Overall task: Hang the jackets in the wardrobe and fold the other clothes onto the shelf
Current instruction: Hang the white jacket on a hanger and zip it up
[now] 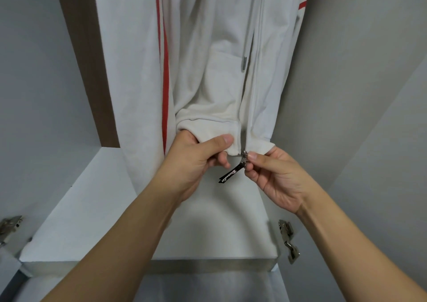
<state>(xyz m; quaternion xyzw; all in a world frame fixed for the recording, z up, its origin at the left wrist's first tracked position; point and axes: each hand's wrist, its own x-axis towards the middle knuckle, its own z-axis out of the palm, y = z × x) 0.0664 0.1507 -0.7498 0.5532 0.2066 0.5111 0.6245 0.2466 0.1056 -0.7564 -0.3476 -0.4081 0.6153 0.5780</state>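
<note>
We have the white cotton zip-up jacket with red side stripes (208, 59) already hanging inside the pale grey wardrobe (346, 82), its hem dropping toward the back edge of the white wardrobe shelf (76, 209) below; what holds it up lies above the frame. Our left hand (196, 158) grips the ribbed bottom hem of the jacket's left-hand panel, thumb laid flat over the cloth and the fingers curled under it, and we judge this is to keep that side taut and steady. Our right hand (275, 176) pinches the small metal zipper slider (243, 153) between thumb and forefinger right at the hem, with the other fingers loosely curled; the second panel's hem rests over its knuckles. The black fabric pull tab with white lettering (228, 174) dangles free, slanting down toward the left hand. The two hems sit touching at the slider, so we appear to be seating the zip ends together, and closing the front should help the jacket hang straight. Above the slider the zip teeth look parted, so the zipping itself seems not yet done. A grey drawstring with a metal tip (244, 63) hangs beside the zip line. Metal door hinges (288, 239) show at the shelf's front corners.
</note>
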